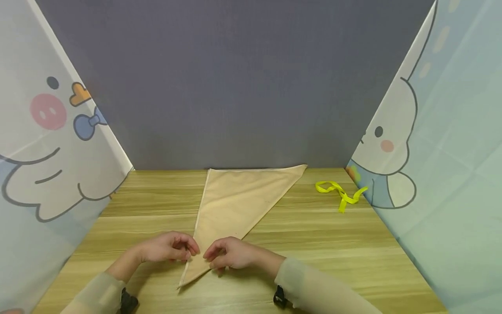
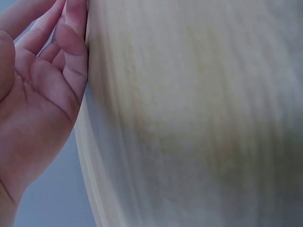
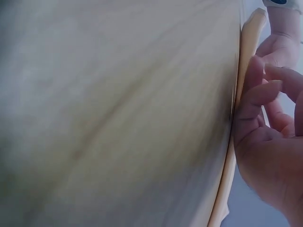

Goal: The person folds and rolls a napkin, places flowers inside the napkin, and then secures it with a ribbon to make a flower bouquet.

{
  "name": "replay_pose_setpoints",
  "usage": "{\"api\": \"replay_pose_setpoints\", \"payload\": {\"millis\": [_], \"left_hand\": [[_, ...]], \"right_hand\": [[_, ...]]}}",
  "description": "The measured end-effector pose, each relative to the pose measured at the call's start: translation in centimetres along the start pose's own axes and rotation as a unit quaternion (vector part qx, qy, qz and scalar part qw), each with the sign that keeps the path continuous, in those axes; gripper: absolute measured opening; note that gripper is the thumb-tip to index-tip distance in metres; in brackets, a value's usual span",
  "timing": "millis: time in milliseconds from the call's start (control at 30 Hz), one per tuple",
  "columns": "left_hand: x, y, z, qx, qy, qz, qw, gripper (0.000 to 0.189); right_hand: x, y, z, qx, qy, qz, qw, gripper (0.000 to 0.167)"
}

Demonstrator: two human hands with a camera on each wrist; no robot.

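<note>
Wooden table [image 1: 149, 209] bearing beige cloth [image 1: 235, 205], left hand [image 1: 167, 247] and right hand [image 1: 234, 254] flanking its near end, fingers curling loosely, yellow ribbon [image 1: 344, 202] lying right

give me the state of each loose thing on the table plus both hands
cloth: laid out in a triangular shape, lightly creased
yellow ribbon: loosely curled, lying apart from the cloth
left hand: fingers loosely bent, at the cloth's left edge
right hand: fingers loosely bent, over the cloth's slanting edge
</note>
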State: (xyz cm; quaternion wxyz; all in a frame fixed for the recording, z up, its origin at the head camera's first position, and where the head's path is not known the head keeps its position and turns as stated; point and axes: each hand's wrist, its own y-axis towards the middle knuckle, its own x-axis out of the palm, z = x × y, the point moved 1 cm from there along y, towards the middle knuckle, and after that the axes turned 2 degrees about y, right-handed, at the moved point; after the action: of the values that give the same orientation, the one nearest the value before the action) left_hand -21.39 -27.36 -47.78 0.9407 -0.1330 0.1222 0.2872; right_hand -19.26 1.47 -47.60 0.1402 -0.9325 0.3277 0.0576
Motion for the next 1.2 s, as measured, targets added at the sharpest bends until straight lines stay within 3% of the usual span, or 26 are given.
{"api": "replay_pose_setpoints", "payload": {"millis": [267, 500, 700, 867, 1000, 1100, 1200], "left_hand": [[-0.1, 0.0, -0.1, 0.002, -0.006, -0.008, 0.9999, 0.028], [0.0, 0.0, -0.2, 0.008, -0.008, -0.008, 0.9999, 0.027], [-0.1, -0.1, -0.1, 0.001, -0.003, -0.007, 1.0000, 0.026], [-0.1, -0.2, -0.1, -0.003, 0.007, -0.007, 0.9999, 0.025], [-0.1, -0.2, -0.2, -0.003, 0.009, -0.003, 0.9999, 0.026], [-0.1, -0.3, -0.3, -0.007, 0.000, -0.002, 1.0000, 0.031], [-0.2, -0.4, -0.2, -0.010, -0.016, -0.004, 0.9998, 0.041]], "right_hand": [[1.0, 0.5, -0.4, 0.017, -0.011, -0.030, 0.9993, 0.027], [1.8, 0.7, -0.8, 0.003, -0.128, -0.013, 0.9917, 0.029], [2.3, 0.7, -0.9, 0.011, -0.115, 0.004, 0.9933, 0.014], [2.5, 0.9, -0.9, 0.017, -0.122, 0.018, 0.9923, 0.012], [2.6, 0.9, -1.1, 0.013, -0.156, 0.026, 0.9874, 0.007], [2.5, 0.8, -1.1, 0.005, -0.178, 0.032, 0.9836, 0.002], [2.4, 0.7, -0.9, 0.011, -0.159, 0.042, 0.9863, 0.005]]}}
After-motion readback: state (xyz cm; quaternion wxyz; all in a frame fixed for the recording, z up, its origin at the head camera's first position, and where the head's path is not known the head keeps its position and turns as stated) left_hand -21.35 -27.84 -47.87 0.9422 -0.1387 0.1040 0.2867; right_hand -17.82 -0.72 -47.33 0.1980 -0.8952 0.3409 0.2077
